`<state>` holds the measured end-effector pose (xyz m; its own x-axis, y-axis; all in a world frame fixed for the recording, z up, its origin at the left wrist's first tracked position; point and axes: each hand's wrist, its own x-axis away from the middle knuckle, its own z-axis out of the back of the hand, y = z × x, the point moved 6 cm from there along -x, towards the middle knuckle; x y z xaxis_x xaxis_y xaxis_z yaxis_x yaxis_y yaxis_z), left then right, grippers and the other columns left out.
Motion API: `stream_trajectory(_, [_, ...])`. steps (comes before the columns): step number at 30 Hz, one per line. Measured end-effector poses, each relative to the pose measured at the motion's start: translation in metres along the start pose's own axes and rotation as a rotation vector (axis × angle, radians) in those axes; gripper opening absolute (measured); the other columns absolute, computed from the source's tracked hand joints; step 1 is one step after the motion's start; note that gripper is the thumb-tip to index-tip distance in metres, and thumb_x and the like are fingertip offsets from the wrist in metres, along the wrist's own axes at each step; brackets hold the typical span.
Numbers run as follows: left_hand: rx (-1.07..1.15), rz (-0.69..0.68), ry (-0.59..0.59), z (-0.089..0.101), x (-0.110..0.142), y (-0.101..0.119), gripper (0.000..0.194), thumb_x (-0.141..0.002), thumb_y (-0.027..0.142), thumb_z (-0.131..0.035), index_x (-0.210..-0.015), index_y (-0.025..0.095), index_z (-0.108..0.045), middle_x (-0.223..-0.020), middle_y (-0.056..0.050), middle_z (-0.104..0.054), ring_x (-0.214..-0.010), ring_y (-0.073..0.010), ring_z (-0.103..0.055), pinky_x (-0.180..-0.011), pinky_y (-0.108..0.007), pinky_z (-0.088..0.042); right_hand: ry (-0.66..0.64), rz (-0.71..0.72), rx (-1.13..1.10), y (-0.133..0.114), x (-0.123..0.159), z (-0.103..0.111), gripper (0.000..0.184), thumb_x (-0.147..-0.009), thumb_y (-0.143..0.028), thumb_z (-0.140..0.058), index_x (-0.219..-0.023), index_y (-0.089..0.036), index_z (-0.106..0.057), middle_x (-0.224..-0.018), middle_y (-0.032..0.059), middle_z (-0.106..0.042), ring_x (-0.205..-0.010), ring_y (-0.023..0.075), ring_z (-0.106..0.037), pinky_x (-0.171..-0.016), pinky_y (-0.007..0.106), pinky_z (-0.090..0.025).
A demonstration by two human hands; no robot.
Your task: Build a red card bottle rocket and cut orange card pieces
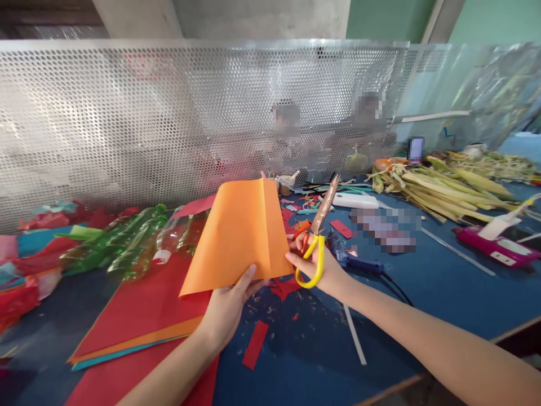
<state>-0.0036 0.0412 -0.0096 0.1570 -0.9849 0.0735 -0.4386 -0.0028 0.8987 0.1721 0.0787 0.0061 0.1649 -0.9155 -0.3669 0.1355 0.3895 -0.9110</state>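
Note:
An orange sheet of paper with a crease near its right side is raised over the table. My left hand pinches its lower edge, thumb in front and the other fingers behind. In my right hand are scissors with one yellow handle loop and red on the other, blades pointing up and away. The right thumb also reaches the sheet's lower right edge. Beneath and to the left lies a stack of red, orange and blue sheets.
Green plastic bottles and crumpled coloured paper lie left. A blue glue gun, dried husks and a magenta power strip lie right. Red scraps dot the blue table. A perforated metal screen stands behind.

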Motion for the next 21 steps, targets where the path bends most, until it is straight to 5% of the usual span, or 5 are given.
stream_trajectory(6, [0.094,-0.108,0.094,0.003,-0.005,0.019,0.035,-0.073,0.009,-0.071,-0.106,0.019,-0.066,-0.113,-0.006,-0.070,-0.094,-0.0209,-0.069,-0.080,-0.032,-0.060,-0.089,-0.173,-0.194,-0.003,0.008,-0.004,0.041,-0.073,-0.053,-0.063,-0.069,-0.025,-0.033,-0.093,0.0068,-0.060,-0.096,0.0240,-0.062,-0.089,0.041,-0.046])
stream_trajectory(11, [0.182,-0.165,0.105,0.008,-0.012,0.037,0.033,-0.076,0.007,-0.067,-0.107,0.019,-0.064,-0.108,-0.006,-0.071,-0.086,-0.0185,-0.071,-0.082,-0.033,-0.059,-0.429,-0.417,-0.508,-0.006,0.038,-0.029,0.056,-0.070,-0.078,-0.048,-0.077,-0.022,-0.045,-0.074,0.0022,-0.056,-0.074,0.0192,-0.062,-0.079,0.038,-0.050])
stream_trajectory(16, [0.278,-0.218,0.152,0.012,-0.015,0.051,0.028,-0.079,0.006,-0.064,-0.104,0.017,-0.065,-0.100,-0.005,-0.074,-0.081,-0.0172,-0.071,-0.085,-0.034,-0.058,-0.597,-0.474,-0.403,-0.011,0.068,-0.042,0.065,-0.075,-0.083,-0.031,-0.074,-0.019,-0.048,-0.056,-0.0074,-0.038,-0.041,0.0062,-0.036,-0.060,0.033,-0.053])
stream_trajectory(21, [0.306,-0.211,0.157,0.011,-0.014,0.056,0.024,-0.082,0.006,-0.061,-0.103,0.016,-0.066,-0.094,-0.004,-0.075,-0.084,-0.0174,-0.071,-0.088,-0.034,-0.057,-0.635,-0.433,-0.166,-0.017,0.073,-0.039,0.064,-0.080,-0.079,-0.026,-0.071,-0.019,-0.047,-0.051,-0.0062,-0.040,-0.044,0.0084,-0.043,-0.062,0.029,-0.052])
